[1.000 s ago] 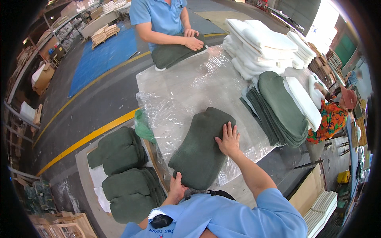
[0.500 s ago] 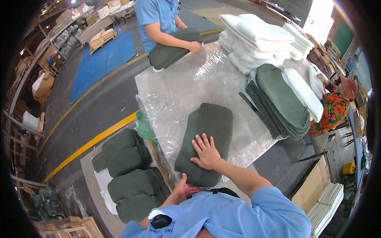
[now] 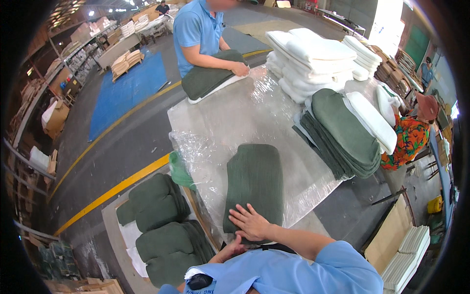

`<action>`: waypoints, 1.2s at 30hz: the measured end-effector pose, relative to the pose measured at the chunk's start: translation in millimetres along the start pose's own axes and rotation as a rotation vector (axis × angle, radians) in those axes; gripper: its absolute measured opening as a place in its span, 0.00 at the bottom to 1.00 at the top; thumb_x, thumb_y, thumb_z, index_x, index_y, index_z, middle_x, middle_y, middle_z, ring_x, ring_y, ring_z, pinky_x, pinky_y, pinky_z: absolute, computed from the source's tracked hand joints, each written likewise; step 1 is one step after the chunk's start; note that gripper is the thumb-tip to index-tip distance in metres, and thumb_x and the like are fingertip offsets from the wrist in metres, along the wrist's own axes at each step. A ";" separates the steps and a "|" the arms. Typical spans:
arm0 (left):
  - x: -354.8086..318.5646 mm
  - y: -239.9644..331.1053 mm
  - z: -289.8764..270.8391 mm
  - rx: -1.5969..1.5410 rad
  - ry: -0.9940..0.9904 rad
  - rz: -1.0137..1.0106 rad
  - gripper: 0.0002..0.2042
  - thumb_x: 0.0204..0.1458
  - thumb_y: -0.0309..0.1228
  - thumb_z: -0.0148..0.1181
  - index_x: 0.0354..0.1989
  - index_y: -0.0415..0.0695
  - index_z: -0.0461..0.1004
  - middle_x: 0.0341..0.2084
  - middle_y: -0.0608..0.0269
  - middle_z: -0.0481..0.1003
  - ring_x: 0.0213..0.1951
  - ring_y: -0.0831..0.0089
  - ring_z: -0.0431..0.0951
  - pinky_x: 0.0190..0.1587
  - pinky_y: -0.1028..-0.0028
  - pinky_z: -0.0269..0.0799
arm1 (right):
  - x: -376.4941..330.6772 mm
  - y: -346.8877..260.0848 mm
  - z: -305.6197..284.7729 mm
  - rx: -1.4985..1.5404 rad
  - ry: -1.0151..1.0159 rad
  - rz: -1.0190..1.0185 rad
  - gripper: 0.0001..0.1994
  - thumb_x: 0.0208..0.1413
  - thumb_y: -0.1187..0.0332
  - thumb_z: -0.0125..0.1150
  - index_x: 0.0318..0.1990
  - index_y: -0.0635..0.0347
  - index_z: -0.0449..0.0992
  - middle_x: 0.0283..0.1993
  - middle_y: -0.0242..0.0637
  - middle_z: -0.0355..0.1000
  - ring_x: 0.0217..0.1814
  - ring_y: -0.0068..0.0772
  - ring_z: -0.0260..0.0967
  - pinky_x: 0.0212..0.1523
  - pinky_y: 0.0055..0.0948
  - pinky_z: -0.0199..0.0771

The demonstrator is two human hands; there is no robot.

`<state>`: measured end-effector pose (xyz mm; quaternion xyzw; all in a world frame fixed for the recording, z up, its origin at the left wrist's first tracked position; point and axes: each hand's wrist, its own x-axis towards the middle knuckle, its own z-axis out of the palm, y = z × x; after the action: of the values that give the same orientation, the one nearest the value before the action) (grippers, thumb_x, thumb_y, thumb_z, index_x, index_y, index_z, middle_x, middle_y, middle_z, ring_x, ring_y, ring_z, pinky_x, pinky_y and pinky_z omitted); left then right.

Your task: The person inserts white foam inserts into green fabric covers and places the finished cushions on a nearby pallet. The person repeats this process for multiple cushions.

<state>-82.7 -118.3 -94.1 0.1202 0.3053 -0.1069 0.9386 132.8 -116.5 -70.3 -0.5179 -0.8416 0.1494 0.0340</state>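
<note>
A dark green cushion (image 3: 255, 179) with rounded corners lies lengthwise on the plastic-covered table (image 3: 210, 117), its near end close to my body. My right hand (image 3: 250, 223) rests flat on the near part of it, fingers spread. At its near left corner is my left hand (image 3: 232, 250), thumb up and the other fingers at the edge, closed on that corner. Part of those fingers is hidden. Across the table a person in a blue shirt (image 3: 196, 34) holds another green cushion (image 3: 210, 76) with a white underside.
On the table's right stand a pile of green covers (image 3: 342, 132) and tall stacks of white pads (image 3: 313, 59). Stacked green cushions (image 3: 171, 245) lie on a low board at my left. A person in a patterned shirt (image 3: 409, 139) is at the right. Green plastic (image 3: 181, 171) hangs at the table edge.
The cushion has straightened and sits lower in view. My right hand has slid nearer to its near end; my left hand stays by the near corner. The view has tilted up slightly.
</note>
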 end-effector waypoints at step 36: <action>138.1 271.1 34.2 1.943 1.203 1.157 0.34 0.67 0.48 0.54 0.77 0.43 0.58 0.76 0.41 0.57 0.75 0.38 0.57 0.74 0.42 0.54 | -116.5 6.6 49.1 1.305 0.411 1.125 0.51 0.56 0.56 0.77 0.78 0.68 0.50 0.64 0.60 0.74 0.61 0.52 0.77 0.59 0.43 0.78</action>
<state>119.4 111.3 -106.5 0.8968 0.3801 0.2077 0.0902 181.8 -227.1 -107.6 -0.7491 -0.1862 0.4984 0.3947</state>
